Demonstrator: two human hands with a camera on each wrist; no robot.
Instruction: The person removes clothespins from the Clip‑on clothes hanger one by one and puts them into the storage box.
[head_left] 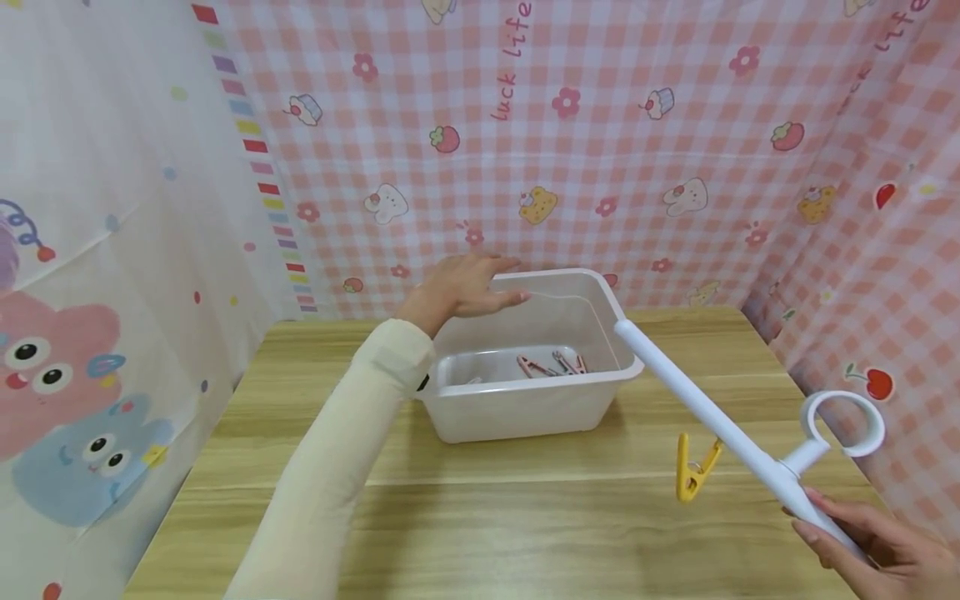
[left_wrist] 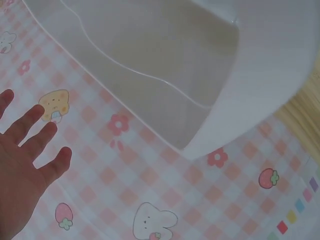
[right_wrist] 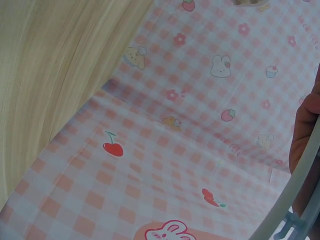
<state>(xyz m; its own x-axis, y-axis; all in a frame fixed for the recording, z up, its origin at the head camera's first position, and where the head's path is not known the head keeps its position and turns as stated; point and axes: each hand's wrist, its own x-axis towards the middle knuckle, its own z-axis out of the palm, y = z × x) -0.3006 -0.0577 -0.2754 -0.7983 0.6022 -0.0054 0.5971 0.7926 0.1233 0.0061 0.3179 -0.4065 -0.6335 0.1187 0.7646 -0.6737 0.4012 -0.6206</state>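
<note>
In the head view my left hand point(head_left: 472, 285) is over the back left of a white plastic bin point(head_left: 525, 412), fingers outstretched and holding nothing. The left wrist view shows those spread fingers point(left_wrist: 32, 130) beside the bin's outer edge. Several clothespins point(head_left: 534, 367), some pink, lie on the bin floor. At lower right, my right hand point(head_left: 885, 542) grips one end of a white clothes hanger point(head_left: 712, 417) with an open ring on a short stem. A yellow clothespin point(head_left: 693, 475) hangs from the hanger's bar. Only part of that hand shows in the right wrist view.
The bin stands toward the back of a wood-grain table point(head_left: 525, 533). Pink checked cloth point(head_left: 570, 167) hangs behind and to the right, and a white cartoon-print cloth point(head_left: 135, 275) on the left. The hanger's far end overlaps the bin's right rim in the head view.
</note>
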